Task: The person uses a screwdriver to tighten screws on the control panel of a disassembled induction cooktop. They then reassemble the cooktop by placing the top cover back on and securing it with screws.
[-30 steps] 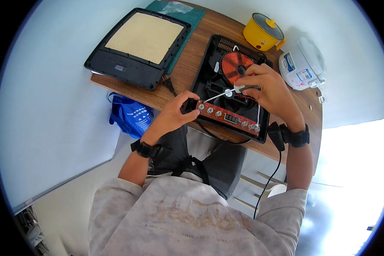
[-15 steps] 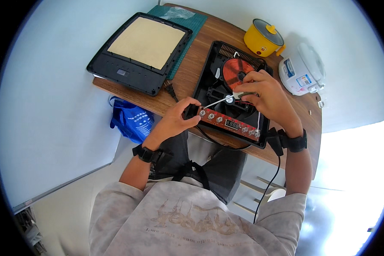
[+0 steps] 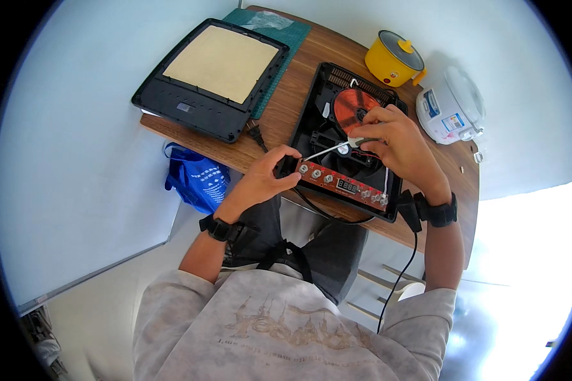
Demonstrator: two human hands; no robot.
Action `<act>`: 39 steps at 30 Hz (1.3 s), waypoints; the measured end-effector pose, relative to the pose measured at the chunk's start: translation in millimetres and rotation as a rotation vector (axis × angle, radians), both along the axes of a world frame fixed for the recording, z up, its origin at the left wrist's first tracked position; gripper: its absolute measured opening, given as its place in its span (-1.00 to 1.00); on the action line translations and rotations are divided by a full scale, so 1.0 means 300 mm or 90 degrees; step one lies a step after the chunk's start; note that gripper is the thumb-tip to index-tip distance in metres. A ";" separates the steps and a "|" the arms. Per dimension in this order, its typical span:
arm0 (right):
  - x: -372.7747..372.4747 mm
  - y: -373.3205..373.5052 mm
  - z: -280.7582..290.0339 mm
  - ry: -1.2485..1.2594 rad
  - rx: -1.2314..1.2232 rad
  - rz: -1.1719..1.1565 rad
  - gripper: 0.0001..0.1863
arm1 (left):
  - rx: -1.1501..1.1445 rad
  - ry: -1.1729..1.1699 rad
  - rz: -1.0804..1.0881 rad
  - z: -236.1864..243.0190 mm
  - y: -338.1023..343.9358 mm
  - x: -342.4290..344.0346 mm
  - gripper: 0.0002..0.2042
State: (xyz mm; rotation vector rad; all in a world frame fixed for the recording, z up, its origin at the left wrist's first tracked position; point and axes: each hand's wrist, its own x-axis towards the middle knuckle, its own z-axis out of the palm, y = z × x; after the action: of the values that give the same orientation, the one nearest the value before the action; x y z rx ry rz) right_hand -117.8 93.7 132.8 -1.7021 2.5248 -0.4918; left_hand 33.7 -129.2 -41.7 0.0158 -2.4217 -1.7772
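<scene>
An opened induction cooker base (image 3: 311, 95) lies on the table, with a round copper coil (image 3: 349, 108) and a red circuit board (image 3: 329, 180) with a small display along its near side. My right hand (image 3: 397, 143) is closed round the light and dark handle of a screwdriver (image 3: 324, 153). The screwdriver's shaft slants down to the left, its tip at the board's far left corner. My left hand (image 3: 268, 171) is at the board's left end, thumb and forefinger apart, fingertips against the cooker's edge. Whatever lies under the tip is too small to make out.
The cooker's black top cover (image 3: 190, 109) lies on a green cutting mat (image 3: 293, 39) at the left, a beige sheet (image 3: 222, 63) on it. A power plug (image 3: 255, 133) rests between. A yellow pot (image 3: 393, 60) and white rice cooker (image 3: 448, 108) stand far right. A blue bag (image 3: 197, 178) is below the table edge.
The whole picture has shifted very slightly. Both hands and the screwdriver keep their places on the cooker.
</scene>
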 end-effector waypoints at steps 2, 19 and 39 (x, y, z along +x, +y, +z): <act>0.000 -0.004 0.002 0.000 0.001 0.007 -0.72 | 0.003 0.003 0.001 -0.001 0.001 0.001 -0.63; 0.005 -0.147 0.057 0.191 0.082 0.081 -0.83 | -0.002 0.000 -0.008 0.006 -0.004 0.000 -0.64; 0.168 -0.112 0.078 0.059 0.287 -0.162 -0.75 | 0.005 -0.023 -0.015 -0.010 -0.004 0.003 -0.60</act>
State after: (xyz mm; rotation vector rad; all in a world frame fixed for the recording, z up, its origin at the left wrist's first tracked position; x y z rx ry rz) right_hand -67.4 60.2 156.1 -1.2797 2.6604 0.1482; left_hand 34.7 -130.4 -44.8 0.0210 -2.4491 -1.8117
